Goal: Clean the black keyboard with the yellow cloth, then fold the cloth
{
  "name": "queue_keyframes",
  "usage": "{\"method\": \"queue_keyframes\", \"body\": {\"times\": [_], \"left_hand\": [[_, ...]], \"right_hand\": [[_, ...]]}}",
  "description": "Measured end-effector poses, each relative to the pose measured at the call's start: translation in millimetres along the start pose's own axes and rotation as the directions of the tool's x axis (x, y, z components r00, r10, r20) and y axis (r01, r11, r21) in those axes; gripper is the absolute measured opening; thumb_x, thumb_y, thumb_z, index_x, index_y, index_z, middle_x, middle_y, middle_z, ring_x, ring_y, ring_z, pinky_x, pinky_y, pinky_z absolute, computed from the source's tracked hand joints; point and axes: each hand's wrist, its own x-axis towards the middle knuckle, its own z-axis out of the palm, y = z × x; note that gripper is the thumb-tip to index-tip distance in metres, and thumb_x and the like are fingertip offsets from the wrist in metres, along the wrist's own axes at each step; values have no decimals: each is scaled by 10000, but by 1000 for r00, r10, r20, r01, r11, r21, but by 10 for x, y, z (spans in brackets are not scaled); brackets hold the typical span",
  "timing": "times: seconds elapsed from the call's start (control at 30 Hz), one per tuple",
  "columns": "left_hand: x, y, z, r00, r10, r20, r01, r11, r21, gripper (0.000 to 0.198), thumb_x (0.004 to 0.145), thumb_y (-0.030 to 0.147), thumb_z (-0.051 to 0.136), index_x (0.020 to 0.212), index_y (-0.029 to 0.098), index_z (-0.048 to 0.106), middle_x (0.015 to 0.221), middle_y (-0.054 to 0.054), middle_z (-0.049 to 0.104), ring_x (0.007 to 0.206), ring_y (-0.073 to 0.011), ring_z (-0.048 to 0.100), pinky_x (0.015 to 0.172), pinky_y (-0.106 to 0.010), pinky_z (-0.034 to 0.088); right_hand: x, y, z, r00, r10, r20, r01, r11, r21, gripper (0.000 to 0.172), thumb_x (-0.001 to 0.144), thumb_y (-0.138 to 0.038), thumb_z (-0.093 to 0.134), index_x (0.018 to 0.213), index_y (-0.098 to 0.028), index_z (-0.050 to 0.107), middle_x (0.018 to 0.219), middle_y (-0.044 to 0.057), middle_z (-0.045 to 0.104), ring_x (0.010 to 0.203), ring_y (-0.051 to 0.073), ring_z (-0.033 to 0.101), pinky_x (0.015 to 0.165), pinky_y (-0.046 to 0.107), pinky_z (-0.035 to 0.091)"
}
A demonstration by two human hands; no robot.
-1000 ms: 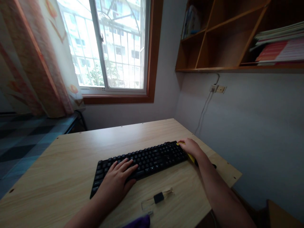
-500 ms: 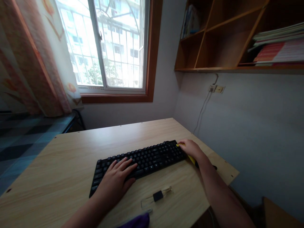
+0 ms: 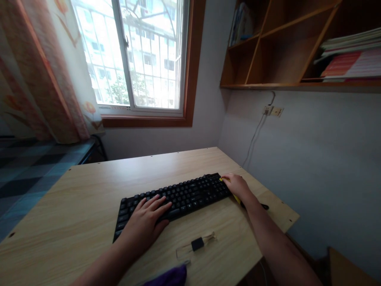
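A black computer keyboard (image 3: 190, 196) lies at a slant on the wooden table. My left hand (image 3: 149, 214) rests flat over the keyboard's left part, fingers spread and holding nothing. At the keyboard's far right end, my right hand (image 3: 235, 186) is closed around a slim yellow tool (image 3: 237, 198). One yellow tip shows at the fingertips by the number keys; the rest runs back under the palm and wrist. Its exact kind is hidden by the hand. A dark loop (image 3: 264, 206) sticks out beyond the right forearm.
Nearer me on the table (image 3: 89, 222) lie a small black block with thin wire-like ends (image 3: 197, 244) and a purple cloth item (image 3: 169, 276). The table's right edge drops off beside my right forearm. Shelves (image 3: 285, 85) hang on the right wall; a window stands behind.
My right hand has shifted very slightly along the keyboard's right end, still gripping the yellow tool. My left hand stays on the keys. The view has moved a little.
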Motion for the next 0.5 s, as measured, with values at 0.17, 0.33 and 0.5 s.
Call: {"method": "queue_keyframes", "body": {"times": [0.17, 0.33, 0.5], "left_hand": [[1, 6, 16, 1000, 2, -17, -2, 1000, -3, 464, 930, 464, 626, 1384, 365, 631, 1488, -40, 576, 1408, -362, 484, 1152, -651, 338], [-5, 5, 39, 999, -1, -50, 0, 1000, -5, 462, 925, 457, 633, 1375, 350, 643, 1471, -51, 593, 1395, -364, 499, 1157, -643, 337], [-4, 16, 14, 999, 1, -32, -1, 1000, -9, 464, 924, 450, 635, 1379, 362, 636, 1481, -40, 583, 1402, -359, 492, 1155, -641, 344]], "right_hand": [[-1, -14, 34, 1000, 1, -25, -1, 1000, -10, 320, 954, -259, 517, 1138, -243, 778, 1214, 62, 748, 1123, 213, 680, 954, 282, 472], [-62, 25, -59, 994, 62, 86, -61, 998, -12, 284, 894, -265, 573, 1061, -281, 803, 1096, 41, 786, 1041, 215, 705, 881, 267, 483], [-114, -33, -79, 996, 94, 1, -94, 995, -30, 294, 917, -306, 560, 1087, -266, 796, 1101, 52, 783, 1037, 232, 708, 870, 283, 487]]}}
